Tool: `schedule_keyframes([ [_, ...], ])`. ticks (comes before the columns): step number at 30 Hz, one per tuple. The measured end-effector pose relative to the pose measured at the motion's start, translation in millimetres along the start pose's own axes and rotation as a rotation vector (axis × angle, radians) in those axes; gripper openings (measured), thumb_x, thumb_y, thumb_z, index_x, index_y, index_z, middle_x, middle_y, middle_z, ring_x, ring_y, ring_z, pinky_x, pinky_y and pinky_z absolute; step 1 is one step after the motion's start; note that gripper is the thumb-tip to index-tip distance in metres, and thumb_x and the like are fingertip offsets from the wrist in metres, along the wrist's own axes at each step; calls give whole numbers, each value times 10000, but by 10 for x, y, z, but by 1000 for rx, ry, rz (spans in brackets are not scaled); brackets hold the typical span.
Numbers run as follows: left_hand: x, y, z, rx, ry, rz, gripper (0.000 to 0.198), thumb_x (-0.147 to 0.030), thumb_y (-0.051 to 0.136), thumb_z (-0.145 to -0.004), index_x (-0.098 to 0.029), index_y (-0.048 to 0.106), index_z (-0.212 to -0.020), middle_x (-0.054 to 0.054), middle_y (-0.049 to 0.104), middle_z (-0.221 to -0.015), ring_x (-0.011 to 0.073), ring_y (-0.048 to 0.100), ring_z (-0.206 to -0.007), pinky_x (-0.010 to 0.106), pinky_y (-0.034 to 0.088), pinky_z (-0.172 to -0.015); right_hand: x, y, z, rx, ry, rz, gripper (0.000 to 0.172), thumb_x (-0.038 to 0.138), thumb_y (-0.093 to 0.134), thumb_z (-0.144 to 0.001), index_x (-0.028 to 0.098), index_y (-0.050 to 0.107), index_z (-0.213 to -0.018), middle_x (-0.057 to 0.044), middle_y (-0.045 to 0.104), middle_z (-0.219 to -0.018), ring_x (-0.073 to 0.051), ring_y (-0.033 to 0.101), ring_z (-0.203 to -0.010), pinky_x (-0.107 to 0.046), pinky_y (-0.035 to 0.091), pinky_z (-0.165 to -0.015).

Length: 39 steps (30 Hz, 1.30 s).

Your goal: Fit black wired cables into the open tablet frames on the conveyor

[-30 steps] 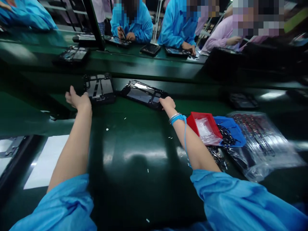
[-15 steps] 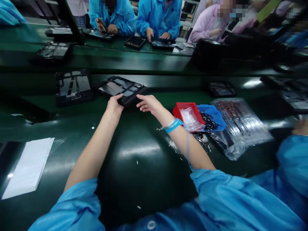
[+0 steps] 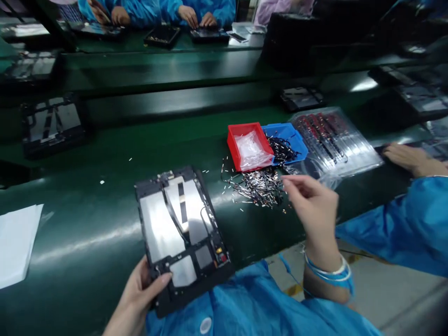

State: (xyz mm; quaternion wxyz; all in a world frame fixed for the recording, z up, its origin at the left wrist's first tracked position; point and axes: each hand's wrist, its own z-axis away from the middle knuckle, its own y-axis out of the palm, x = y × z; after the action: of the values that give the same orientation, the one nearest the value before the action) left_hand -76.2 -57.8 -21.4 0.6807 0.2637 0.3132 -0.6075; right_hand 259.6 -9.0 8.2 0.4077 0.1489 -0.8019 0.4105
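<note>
My left hand [image 3: 138, 294] is closed on the lower left corner of an opened tablet [image 3: 164, 224], thumb on top. The tablet lies tilted with its inside up, showing silver plates, dark ribbon cables and a small board near one corner. To the right, my right hand [image 3: 313, 205] is pinched at the edge of a heap of small metal-and-black parts [image 3: 261, 186]. Whatever may be between those fingertips is too small to make out. A blue band circles that wrist.
Behind the heap stand a red bin [image 3: 233, 149] with clear plastic bags and a blue bin [image 3: 301, 144] of black strips. Bagged strips [image 3: 336, 140] lie beside them. Another tablet [image 3: 52, 123] rests back left, white paper [image 3: 17, 242] at left. A co-worker's hand [image 3: 406, 156] is at right.
The tablet has come off the back ledge toward me in my left hand. My right hand has moved away from it, rightward and nearer, to the heap of small parts. The view has shifted too.
</note>
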Motion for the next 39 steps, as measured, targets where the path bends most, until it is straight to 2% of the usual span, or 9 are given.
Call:
schedule_keyframes([
  [6, 105, 11, 116, 108, 25, -205, 573, -474, 881, -487, -230, 690, -969, 84, 746, -1028, 339, 680, -1028, 366, 585, -829, 242, 639, -4, 553, -200, 562, 148, 203, 594, -839, 211, 741, -844, -43, 759, -767, -196, 706, -728, -275, 450, -623],
  [10, -93, -132, 10, 306, -3, -573, 491, -667, 676, -685, -184, 675, -777, 65, 690, -621, 267, 675, -595, 311, 526, -551, 453, 907, -97, 753, -301, 833, 216, 194, 526, -892, 162, 732, -951, -150, 762, -893, -258, 726, -841, -288, 441, -611],
  [12, -214, -214, -32, 298, 84, -780, 539, -704, 543, -771, -194, 606, -608, 39, 593, -477, 218, 590, -453, 282, 449, -480, 515, 994, -118, 780, -307, 867, 214, 173, 535, -885, 137, 727, -972, -187, 754, -884, -272, 725, -870, -286, 449, -622],
  [17, -630, -190, -118, 98, 461, -810, 395, -602, 577, -792, -221, 673, -747, 20, 664, -606, 203, 621, -533, 268, 459, -529, 582, 1144, -150, 791, -307, 900, 228, 57, 529, -831, 111, 732, -922, -215, 747, -882, -277, 722, -893, -285, 458, -653],
  [20, -843, 113, -261, 220, 569, -592, 289, -478, 642, -788, -208, 692, -877, 54, 732, -800, 235, 692, -731, 305, 537, -664, 597, 1136, -136, 783, -310, 932, 240, 60, 510, -827, 110, 731, -909, -209, 747, -875, -283, 725, -868, -286, 435, -620],
  [25, -946, 880, -605, 454, 546, -271, 292, -239, 650, -789, -129, 669, -1058, 136, 713, -1110, 235, 693, -975, 357, 564, -830, 590, 889, 75, 591, -319, 855, 189, 214, 532, -866, 175, 717, -876, -87, 731, -696, -227, 691, -652, -279, 351, -535],
  [29, -927, 1273, -733, 564, 393, -182, 194, -174, 616, -817, -95, 698, -974, 121, 745, -917, 196, 710, -807, 276, 580, -662, 570, 705, 280, 375, -521, 563, 155, 215, 585, -840, 177, 691, -733, 5, 642, -538, -127, 574, -468, -250, 319, -489],
  [33, -914, 1319, -750, 613, 397, -141, 177, -205, 583, -848, -103, 715, -788, 63, 706, -695, 131, 648, -585, 203, 537, -513, 569, 676, 314, 225, -687, 320, 155, 172, 589, -881, 147, 695, -771, 3, 665, -593, -93, 568, -489, -224, 387, -499],
  [39, -903, 1242, -740, 686, 428, -198, 163, -131, 551, -823, -110, 711, -798, 32, 678, -683, 118, 635, -604, 175, 537, -514, 528, 716, 227, 130, -841, 289, 135, 116, 595, -884, 107, 729, -872, -71, 718, -751, -155, 651, -673, -254, 493, -594],
])
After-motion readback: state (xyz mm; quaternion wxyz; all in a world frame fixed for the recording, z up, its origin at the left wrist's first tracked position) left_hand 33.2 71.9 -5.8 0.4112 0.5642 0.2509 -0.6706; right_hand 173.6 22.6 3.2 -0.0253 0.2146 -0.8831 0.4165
